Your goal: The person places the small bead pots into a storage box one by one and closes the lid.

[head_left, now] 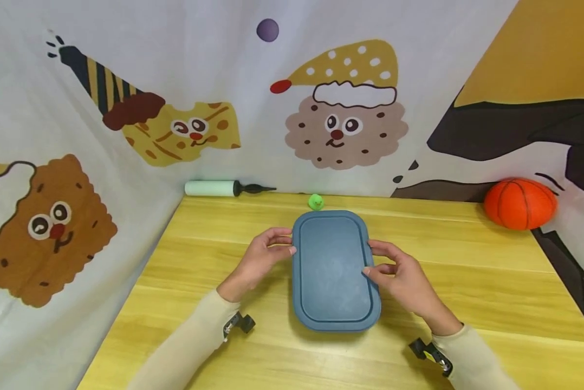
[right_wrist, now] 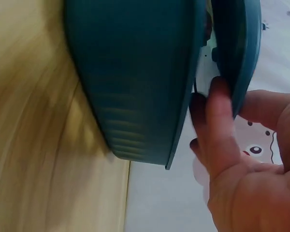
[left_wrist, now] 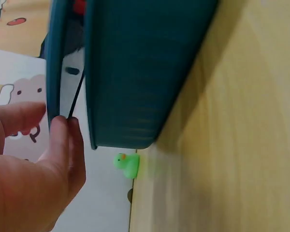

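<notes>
A blue-grey rectangular lid with rounded corners lies over a teal box in the middle of the table. Both wrist views show a gap between the lid and the box rim, so the lid is raised off it. My left hand pinches the lid's left edge, thumb on top and fingers beneath. On the opposite edge my right hand pinches the lid the same way, its fingers in the gap. From above, the lid hides the inside of the box.
Behind the box sits a small green rubber duck. A pale green hand pump with a black nozzle lies at the back left of the wooden table. An orange toy basketball is at the back right. A cartoon-printed cloth hangs behind.
</notes>
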`<state>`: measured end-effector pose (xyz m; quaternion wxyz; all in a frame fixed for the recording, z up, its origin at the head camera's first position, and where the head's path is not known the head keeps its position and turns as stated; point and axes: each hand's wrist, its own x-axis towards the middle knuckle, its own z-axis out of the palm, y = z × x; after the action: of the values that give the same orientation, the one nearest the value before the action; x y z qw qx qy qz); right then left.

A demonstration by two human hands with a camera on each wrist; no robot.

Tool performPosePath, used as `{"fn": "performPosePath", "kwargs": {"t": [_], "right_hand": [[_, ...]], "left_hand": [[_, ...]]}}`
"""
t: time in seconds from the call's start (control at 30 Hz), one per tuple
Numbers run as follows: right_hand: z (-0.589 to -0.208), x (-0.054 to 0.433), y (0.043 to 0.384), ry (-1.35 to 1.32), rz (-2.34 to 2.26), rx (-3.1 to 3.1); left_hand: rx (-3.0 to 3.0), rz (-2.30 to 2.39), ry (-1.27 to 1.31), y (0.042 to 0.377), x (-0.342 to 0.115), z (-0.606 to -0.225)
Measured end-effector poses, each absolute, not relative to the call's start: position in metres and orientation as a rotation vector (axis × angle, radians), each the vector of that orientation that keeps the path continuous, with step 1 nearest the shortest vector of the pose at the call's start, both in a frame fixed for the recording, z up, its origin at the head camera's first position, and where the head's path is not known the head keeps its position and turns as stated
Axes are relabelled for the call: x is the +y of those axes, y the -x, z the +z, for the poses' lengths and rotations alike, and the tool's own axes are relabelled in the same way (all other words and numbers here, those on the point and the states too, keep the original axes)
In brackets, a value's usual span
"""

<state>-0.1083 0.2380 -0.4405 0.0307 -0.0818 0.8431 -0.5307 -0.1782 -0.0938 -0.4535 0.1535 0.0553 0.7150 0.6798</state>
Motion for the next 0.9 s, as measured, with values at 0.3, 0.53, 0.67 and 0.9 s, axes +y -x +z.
{"fn": "performPosePath", "kwargs": {"t": [0.3,0.53,0.67,0.9], "right_hand": [[-0.444,0.239,0.114,0.208,-1.364,2.915],[-0.450,0.239,0.121,0.181,-1.319,2.983],[-0.452,0.238,0.128,0.207,-1.304,3.048],[-0.461,0.240,0.134,0.118,-1.350,2.941]], "left_hand": [[2.082,1.832,-0.248,0.180,-0.085,-0.456],[2.188,1.754,-0.242,0.183,-0.079,-0.460],[2.206,1.734,-0.240,0.187,-0.079,-0.463],[2.073,1.770,-0.209,0.184,-0.078,-0.466]]}}
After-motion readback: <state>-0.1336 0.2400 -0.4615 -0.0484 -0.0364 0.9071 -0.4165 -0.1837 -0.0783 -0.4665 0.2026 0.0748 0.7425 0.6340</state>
